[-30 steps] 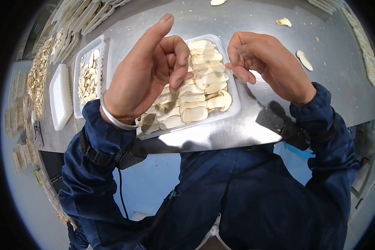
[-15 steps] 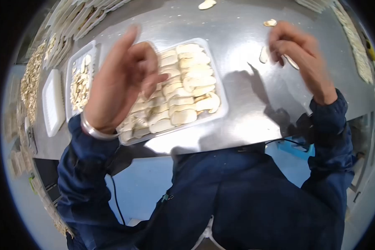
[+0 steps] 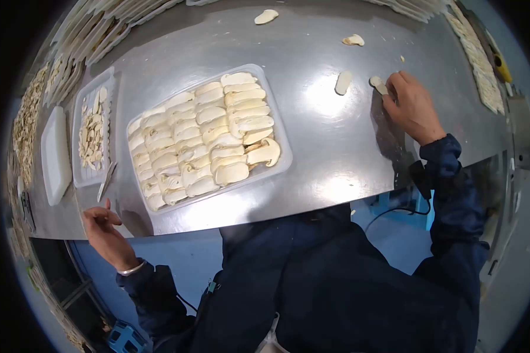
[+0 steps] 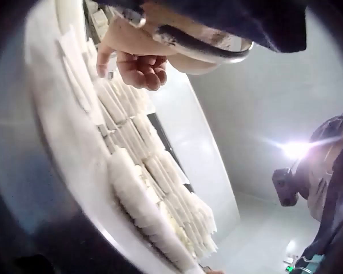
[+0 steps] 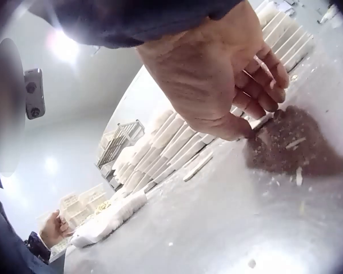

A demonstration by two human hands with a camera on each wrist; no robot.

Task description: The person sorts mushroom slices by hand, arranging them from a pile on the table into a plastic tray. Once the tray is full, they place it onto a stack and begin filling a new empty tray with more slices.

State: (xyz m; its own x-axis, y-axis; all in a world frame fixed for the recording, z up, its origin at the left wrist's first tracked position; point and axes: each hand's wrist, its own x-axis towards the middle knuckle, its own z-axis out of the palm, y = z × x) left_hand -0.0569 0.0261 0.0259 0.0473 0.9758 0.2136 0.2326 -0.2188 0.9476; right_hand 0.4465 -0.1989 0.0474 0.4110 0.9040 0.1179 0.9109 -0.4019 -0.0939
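Note:
My right hand (image 3: 411, 107) is low over the steel table, thumb and fingertips pinching a pale mushroom slice (image 3: 378, 85). In the right wrist view, its thumb and fingers close about the slice (image 5: 260, 121) at the table surface. A second slice (image 3: 343, 83) lies just left of it. My left hand (image 3: 107, 234) hangs at the table's front edge with loosely curled fingers and nothing in them; a metal bracelet circles its wrist. Between the hands, a clear plastic tray (image 3: 285, 157) holds overlapping rows of mushroom slices (image 3: 209, 132). One slice with cap and stem (image 3: 265, 153) lies at its right side.
Further slices (image 3: 267, 16) (image 3: 354, 40) lie at the back. On the left are a tray of small mushroom pieces (image 3: 93, 132), an upturned white tray (image 3: 56, 156) and a slim knife-like tool (image 3: 106, 182). Stacked trays (image 3: 94, 38) line the back left.
My left hand has moved from over the filled tray left and down to the table edge. My right hand has gone right, away from the tray, onto a loose slice.

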